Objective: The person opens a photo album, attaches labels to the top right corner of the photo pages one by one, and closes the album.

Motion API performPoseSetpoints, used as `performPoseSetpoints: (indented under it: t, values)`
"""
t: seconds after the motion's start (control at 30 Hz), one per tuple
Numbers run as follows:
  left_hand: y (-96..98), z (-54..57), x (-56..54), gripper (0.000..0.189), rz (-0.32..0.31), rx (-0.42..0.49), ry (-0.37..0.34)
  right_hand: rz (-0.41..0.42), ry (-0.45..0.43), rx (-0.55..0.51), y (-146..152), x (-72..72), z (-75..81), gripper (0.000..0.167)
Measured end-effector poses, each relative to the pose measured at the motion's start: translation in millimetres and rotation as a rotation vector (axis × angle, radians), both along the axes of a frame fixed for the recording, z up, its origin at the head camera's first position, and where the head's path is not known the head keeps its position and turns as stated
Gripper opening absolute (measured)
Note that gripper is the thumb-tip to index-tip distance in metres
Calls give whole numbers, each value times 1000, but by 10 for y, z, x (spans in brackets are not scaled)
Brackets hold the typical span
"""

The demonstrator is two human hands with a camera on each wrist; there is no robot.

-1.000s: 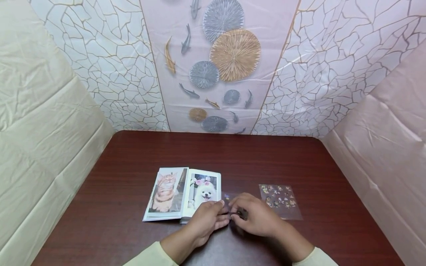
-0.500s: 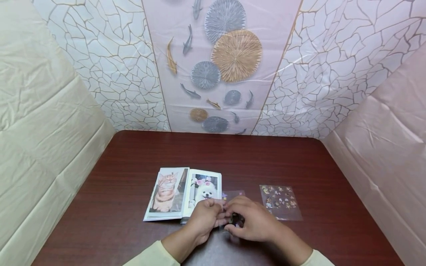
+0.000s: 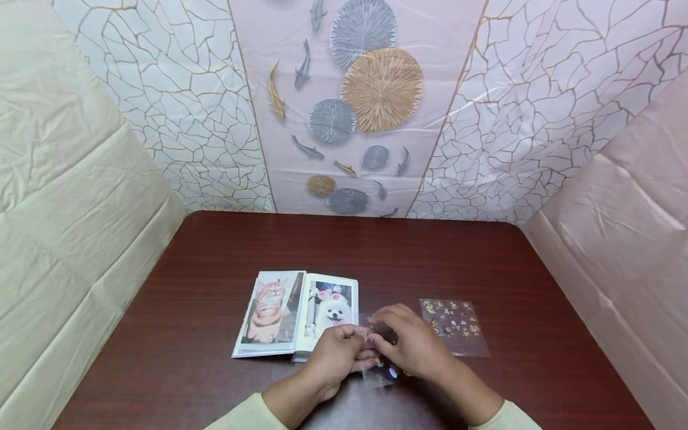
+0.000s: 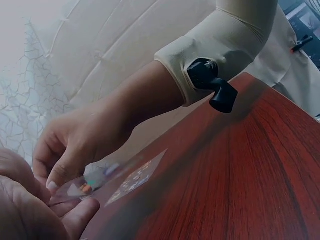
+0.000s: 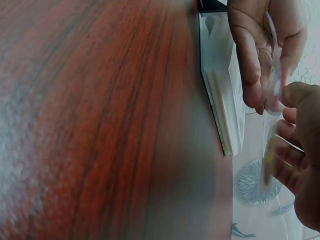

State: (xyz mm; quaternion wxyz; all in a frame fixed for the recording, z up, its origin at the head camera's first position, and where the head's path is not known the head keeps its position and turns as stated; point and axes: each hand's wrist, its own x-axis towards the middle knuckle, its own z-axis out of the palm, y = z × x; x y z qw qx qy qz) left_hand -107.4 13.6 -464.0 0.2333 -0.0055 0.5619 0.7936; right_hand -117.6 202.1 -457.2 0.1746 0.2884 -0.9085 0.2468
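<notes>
Between the two hands is a clear sticker sheet (image 3: pixel 378 377) with small coloured stickers, raised and tilted in the wrist views. My left hand (image 3: pixel 338 357) pinches its left part between thumb and fingers. From the other side, my right hand (image 3: pixel 414 341) brings its bent thumb and index fingertip together at the sheet's edge, close to the left thumb. In the left wrist view, an orange and green sticker (image 4: pixel 86 188) shows through the film just below the right thumb. The right wrist view shows the sheet (image 5: pixel 274 82) nearly edge-on, partly hidden by fingers.
An open photo album (image 3: pixel 301 310) with cat and dog pictures lies left of the hands, its right page beside the left hand. A second clear sticker sheet (image 3: pixel 454 327) lies flat to the right on the dark red table (image 3: pixel 344 245). Fabric walls (image 3: pixel 607 209) surround the table.
The clear sheet has turned and shifted between the hands, and its lower part with stickers now shows toward me. My right fingers have moved up to the left thumb. Album and second sheet stay put.
</notes>
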Motion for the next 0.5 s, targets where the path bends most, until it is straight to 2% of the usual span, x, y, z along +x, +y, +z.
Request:
performPoseSetpoints:
  t: [0.2, 0.5]
  values:
    - [9, -1, 19, 22, -16, -3, 40, 19, 22, -23, 8, -12, -14, 25]
    - [1, -3, 47, 23, -43, -74, 122, 90, 84, -53, 18, -33, -48, 23]
